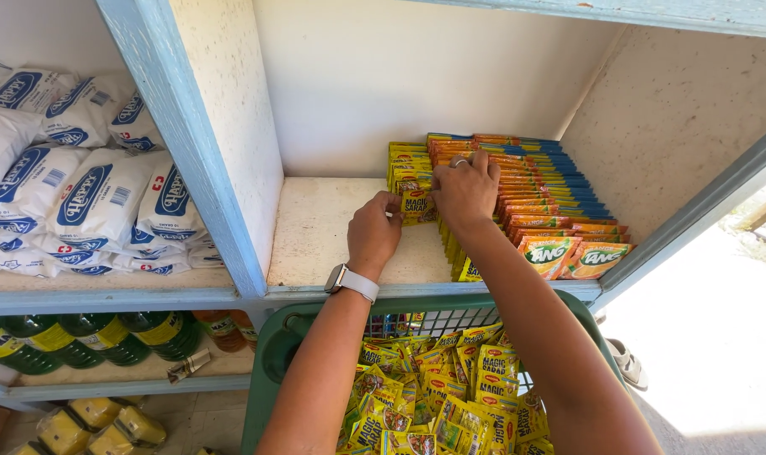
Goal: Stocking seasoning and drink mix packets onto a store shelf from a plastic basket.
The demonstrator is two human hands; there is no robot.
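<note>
Bare forearms; pale-strap wristwatch (350,281) on left wrist; ring (459,162) on right.

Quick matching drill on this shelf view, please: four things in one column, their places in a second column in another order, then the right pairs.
1 yellow sachets
2 orange sachets
3 white packets
4 green bottles

A left compartment, upper shelf
B green basket
C shelf below the white packets
D right compartment, beside the right hand

Pairs: 1-B, 2-D, 3-A, 4-C

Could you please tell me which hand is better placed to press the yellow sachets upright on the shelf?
Probably the right hand: it lies on the yellow sachets. The left hand pinches one in front.
</note>
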